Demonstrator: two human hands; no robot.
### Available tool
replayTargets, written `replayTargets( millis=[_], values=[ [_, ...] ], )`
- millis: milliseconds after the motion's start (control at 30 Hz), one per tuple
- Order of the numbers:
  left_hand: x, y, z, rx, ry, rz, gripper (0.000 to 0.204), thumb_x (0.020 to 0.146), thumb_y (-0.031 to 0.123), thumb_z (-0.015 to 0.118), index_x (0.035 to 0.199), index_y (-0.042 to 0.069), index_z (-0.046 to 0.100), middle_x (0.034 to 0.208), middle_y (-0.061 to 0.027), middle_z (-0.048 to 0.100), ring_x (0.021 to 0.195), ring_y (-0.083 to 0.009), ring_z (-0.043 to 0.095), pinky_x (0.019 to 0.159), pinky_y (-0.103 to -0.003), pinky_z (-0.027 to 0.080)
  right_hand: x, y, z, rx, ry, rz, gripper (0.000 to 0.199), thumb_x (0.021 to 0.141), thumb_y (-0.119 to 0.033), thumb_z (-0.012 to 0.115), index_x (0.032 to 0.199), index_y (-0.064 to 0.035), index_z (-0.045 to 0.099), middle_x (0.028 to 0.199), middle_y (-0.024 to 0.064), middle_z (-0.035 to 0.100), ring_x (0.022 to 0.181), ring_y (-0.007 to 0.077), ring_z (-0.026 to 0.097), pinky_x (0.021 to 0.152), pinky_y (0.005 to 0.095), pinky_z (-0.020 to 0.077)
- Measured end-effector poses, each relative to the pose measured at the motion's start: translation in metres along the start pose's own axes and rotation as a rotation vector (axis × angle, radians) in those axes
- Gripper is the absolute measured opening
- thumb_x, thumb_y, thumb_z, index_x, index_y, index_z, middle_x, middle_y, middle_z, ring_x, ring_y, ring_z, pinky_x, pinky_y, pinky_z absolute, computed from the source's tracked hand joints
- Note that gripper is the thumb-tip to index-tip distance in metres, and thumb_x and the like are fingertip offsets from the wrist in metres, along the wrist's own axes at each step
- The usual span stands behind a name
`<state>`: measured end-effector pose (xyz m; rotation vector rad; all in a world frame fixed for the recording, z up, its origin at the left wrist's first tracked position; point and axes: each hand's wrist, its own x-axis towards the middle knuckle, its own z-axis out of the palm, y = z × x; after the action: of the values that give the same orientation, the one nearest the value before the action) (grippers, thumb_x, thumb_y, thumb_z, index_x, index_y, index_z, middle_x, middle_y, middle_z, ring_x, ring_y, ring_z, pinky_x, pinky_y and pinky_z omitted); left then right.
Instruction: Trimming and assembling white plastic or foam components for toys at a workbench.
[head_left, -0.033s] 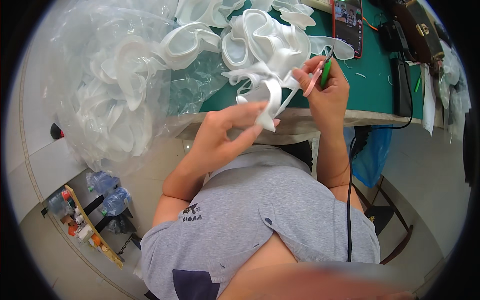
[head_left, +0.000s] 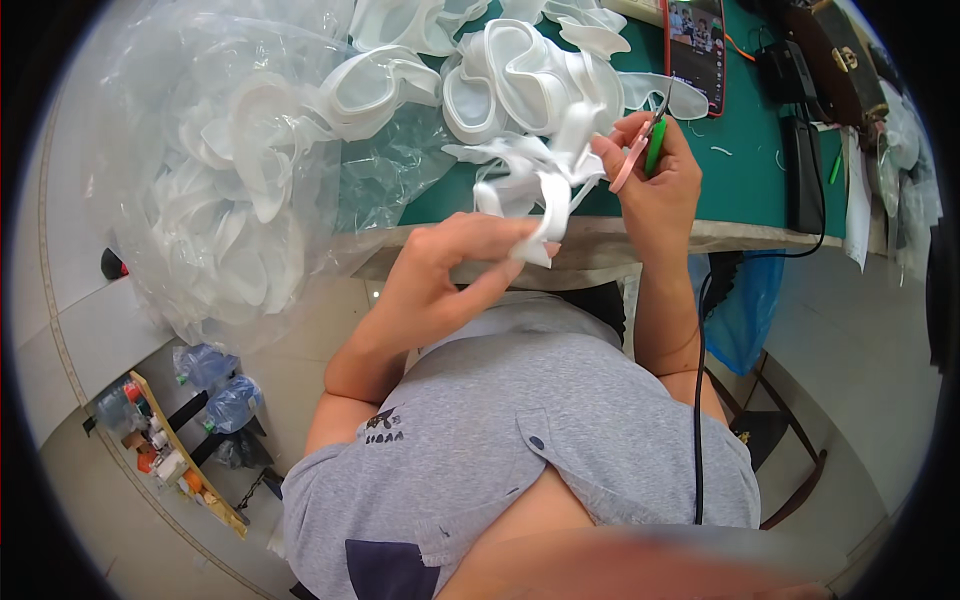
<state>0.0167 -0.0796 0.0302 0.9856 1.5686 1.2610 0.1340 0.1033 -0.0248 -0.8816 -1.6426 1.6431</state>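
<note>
My left hand (head_left: 430, 275) is closed, thumb and fingers pinching the lower end of a white flexible strip (head_left: 553, 205) just over the table's front edge. The strip loops up and blurs where it runs toward my right hand. My right hand (head_left: 655, 185) is closed around small scissors (head_left: 640, 155) with pink and green handles, their blades pointing up and away from me. Its thumb and fingertips lie close by the white strip; whether they also grip it I cannot tell. Beyond both hands lies a heap of white, soft-looking rimmed pieces (head_left: 525, 75) with translucent middles.
A large clear plastic bag (head_left: 130, 200) full of similar white pieces sits at the left. On the green tabletop (head_left: 745, 190), a phone (head_left: 697, 50) with a lit screen lies at the far right. Nearby are a black power strip (head_left: 803, 180), a cable and several white scraps.
The white strip between my hands has swung and bent upward near my right hand. Both hands have stayed almost in place.
</note>
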Motion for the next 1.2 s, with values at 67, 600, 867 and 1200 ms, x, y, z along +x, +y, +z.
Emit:
replayTargets(
  millis=[67,600,867,1200],
  values=[
    [0.002,-0.011,-0.008,0.018,-0.037,0.166,0.039,0.078,-0.007,0.059,0.116,0.003,0.065,0.105,-0.0125,0.069,0.105,-0.0230,0.062,0.093,-0.032,0.042,-0.001,-0.001,-0.002,-0.141,0.038,-0.014,0.025,0.077,-0.005,0.077,0.095,-0.0035,0.059,0.082,-0.0013,0.058,0.069,0.0042,0.052,0.060,0.0174,0.0412],
    [0.020,-0.020,0.026,-0.448,0.012,-0.250,0.032,0.098,0.021,0.053,0.119,-0.002,0.053,0.098,-0.0109,0.068,0.078,-0.0147,0.067,0.068,-0.025,0.052,-0.037,-0.008,-0.028,0.177,-0.353,0.199,0.036,0.075,-0.019,0.082,0.094,-0.0026,0.056,0.084,0.0012,0.059,0.073,0.0062,0.055,0.066,0.0185,0.0415],
    [0.013,-0.014,0.029,-0.269,0.154,-0.063,0.029,0.095,0.006,0.055,0.122,-0.004,0.055,0.100,-0.0087,0.068,0.086,-0.0113,0.064,0.073,-0.023,0.050,-0.031,-0.015,-0.014,0.153,-0.105,0.070,0.029,0.075,-0.006,0.080,0.090,-0.0053,0.055,0.084,0.0042,0.062,0.071,0.0065,0.055,0.066,0.0188,0.0431],
    [0.015,-0.019,0.031,0.027,0.313,0.046,0.030,0.090,0.003,0.061,0.119,-0.004,0.061,0.092,-0.0078,0.072,0.076,-0.0068,0.063,0.066,-0.021,0.050,-0.040,-0.021,0.005,-0.006,-0.202,-0.084,0.029,0.075,-0.005,0.080,0.092,-0.0047,0.057,0.081,0.0008,0.062,0.069,0.0036,0.053,0.060,0.0168,0.0421]
  ],
)
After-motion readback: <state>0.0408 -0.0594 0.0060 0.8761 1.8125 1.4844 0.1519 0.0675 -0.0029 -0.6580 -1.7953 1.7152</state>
